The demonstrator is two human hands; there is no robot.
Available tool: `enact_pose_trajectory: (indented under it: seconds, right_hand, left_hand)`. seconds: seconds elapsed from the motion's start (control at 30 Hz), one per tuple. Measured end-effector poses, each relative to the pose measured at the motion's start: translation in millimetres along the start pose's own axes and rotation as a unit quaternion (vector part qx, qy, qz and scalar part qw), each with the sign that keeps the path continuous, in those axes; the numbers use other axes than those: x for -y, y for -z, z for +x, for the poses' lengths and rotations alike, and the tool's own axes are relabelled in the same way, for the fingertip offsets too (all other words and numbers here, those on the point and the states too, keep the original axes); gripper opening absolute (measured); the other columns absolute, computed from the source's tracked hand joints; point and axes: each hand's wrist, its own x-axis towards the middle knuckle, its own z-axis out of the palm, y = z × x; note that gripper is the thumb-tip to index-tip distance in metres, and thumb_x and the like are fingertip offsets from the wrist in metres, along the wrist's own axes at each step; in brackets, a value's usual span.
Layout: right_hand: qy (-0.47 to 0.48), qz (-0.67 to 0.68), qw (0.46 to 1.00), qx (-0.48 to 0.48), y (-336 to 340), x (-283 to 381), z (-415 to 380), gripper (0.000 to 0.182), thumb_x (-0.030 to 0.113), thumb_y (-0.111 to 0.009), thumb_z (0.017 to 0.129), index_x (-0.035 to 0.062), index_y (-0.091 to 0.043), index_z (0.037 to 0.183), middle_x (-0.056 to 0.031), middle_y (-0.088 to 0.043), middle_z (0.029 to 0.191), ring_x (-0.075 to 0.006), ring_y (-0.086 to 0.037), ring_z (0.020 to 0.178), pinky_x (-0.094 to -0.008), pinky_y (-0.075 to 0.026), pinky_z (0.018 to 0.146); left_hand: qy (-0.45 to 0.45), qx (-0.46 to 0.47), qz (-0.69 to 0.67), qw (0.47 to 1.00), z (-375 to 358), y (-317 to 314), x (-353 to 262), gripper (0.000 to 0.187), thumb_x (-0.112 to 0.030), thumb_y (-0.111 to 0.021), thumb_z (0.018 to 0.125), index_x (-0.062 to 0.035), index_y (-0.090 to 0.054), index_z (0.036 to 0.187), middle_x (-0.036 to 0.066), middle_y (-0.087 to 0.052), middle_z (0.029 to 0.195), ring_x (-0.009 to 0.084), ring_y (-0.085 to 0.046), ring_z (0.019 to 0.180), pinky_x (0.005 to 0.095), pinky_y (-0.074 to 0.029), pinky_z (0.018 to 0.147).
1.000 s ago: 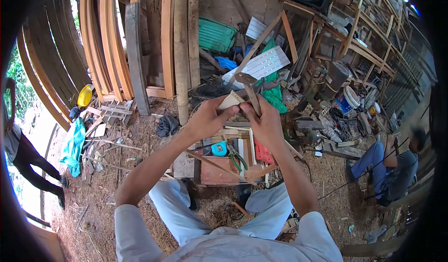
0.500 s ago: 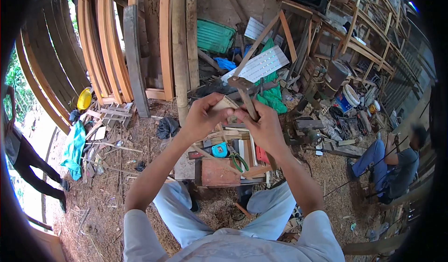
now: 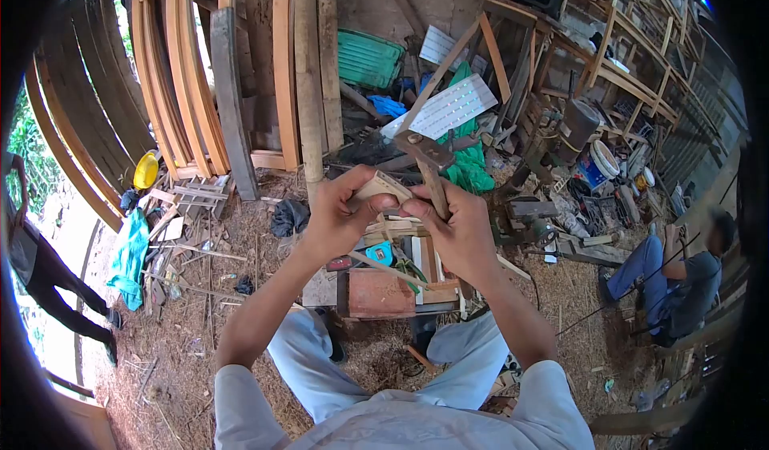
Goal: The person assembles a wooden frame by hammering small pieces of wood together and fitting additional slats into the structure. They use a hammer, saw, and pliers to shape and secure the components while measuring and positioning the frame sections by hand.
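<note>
1. Sawdust-strewn floor (image 3: 200, 322) in a cluttered wood workshop; a low wooden box (image 3: 376, 294) sits below the hands.
2. Left hand (image 3: 336, 217) grips a small wood piece (image 3: 383, 185); right hand (image 3: 456, 230) grips a hammer (image 3: 424, 165), touching it.
3. Open floor lies leftward.

Hammer (image 3: 425, 161): dull, worn metal head on a matt wooden handle. Small block (image 3: 383, 185): pale bare wood, smooth-cut faces. Box (image 3: 376, 292) below: reddish wood, unfinished. Tape measure (image 3: 378, 253): glossy blue plastic. Frames (image 3: 180, 73) against the wall: planed raw timber. Ground (image 3: 200, 314): rough sawdust and shavings.

Workbench (image 3: 376, 294) carries tape measure (image 3: 378, 253), probably pliers (image 3: 410, 278).
</note>
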Motion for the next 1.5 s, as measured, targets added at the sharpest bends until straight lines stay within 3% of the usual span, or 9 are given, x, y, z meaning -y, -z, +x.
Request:
enact_pose_trajectory:
  seconds: [0.23,0.7,0.97,1.17,1.33,1.47,1.5]
  right_hand:
    - [-0.010,-0.028,1.000,0.002,2,-1,-3,0.025,0.019,-0.069,0.086,-0.0018,-0.065,0.100,-0.0194,-0.067,0.076,-0.0292,-0.066,0.065,-0.0358,-0.047,0.059]
    - [-0.061,-0.038,0.997,0.024,4,1,6,0.027,0.019,-0.071,0.084,-0.0029,-0.066,0.100,-0.0190,-0.069,0.080,-0.0304,-0.068,0.071,-0.0357,-0.049,0.063]
    - [-0.100,0.082,0.990,0.055,2,-15,6,0.024,0.015,-0.071,0.085,-0.0042,-0.066,0.098,-0.0101,-0.066,0.071,-0.0101,-0.060,0.062,-0.0286,-0.047,0.056]
    - [-0.115,0.153,0.980,0.044,-3,-20,5,0.018,0.008,-0.067,0.088,-0.0063,-0.064,0.098,-0.0062,-0.066,0.073,-0.0088,-0.058,0.063,-0.0241,-0.047,0.056]
    - [-0.107,0.213,0.970,0.048,-7,-23,13,0.019,0.008,-0.064,0.090,-0.0061,-0.062,0.103,-0.0063,-0.066,0.076,-0.0081,-0.057,0.064,-0.0235,-0.047,0.059]
    - [-0.110,0.310,0.943,0.041,-14,-28,13,0.021,0.010,-0.061,0.093,-0.0064,-0.060,0.106,-0.0080,-0.066,0.084,-0.0088,-0.057,0.070,-0.0236,-0.048,0.065]
    - [-0.112,0.311,0.943,0.040,-15,-28,13,0.021,0.010,-0.061,0.093,-0.0064,-0.060,0.106,-0.0080,-0.066,0.084,-0.0088,-0.057,0.070,-0.0236,-0.048,0.065]
  left_hand:
    - [0.019,-0.040,0.005,0.999,-4,-10,4,0.016,-0.002,-0.065,0.087,0.0019,-0.060,0.102,0.006,-0.067,0.087,0.0053,-0.058,0.081,0.0218,-0.048,0.066]
    - [0.057,0.003,-0.095,0.994,5,-4,7,0.014,-0.009,-0.064,0.090,0.0000,-0.058,0.100,0.003,-0.063,0.085,0.0056,-0.057,0.071,0.0220,-0.047,0.063]
    - [0.061,0.060,-0.087,0.993,13,6,7,0.013,-0.011,-0.065,0.090,-0.0004,-0.059,0.094,0.003,-0.063,0.083,0.0069,-0.057,0.071,0.0228,-0.046,0.063]
    - [0.077,0.086,-0.062,0.991,20,10,9,0.014,-0.012,-0.066,0.089,0.0000,-0.060,0.093,0.003,-0.064,0.083,0.0079,-0.057,0.074,0.0245,-0.046,0.066]
    - [-0.004,0.075,0.087,0.993,33,17,0,0.018,-0.014,-0.069,0.086,-0.0002,-0.063,0.096,0.005,-0.063,0.081,0.0105,-0.056,0.076,0.0265,-0.044,0.070]
    - [0.027,0.112,0.095,0.989,38,25,3,0.026,-0.013,-0.073,0.083,-0.0011,-0.061,0.102,0.005,-0.062,0.093,0.0124,-0.055,0.088,0.0297,-0.044,0.080]
    - [-0.072,0.042,0.196,0.977,40,23,2,0.028,-0.013,-0.074,0.081,-0.0014,-0.059,0.102,0.006,-0.061,0.096,0.0158,-0.056,0.090,0.0323,-0.043,0.082]
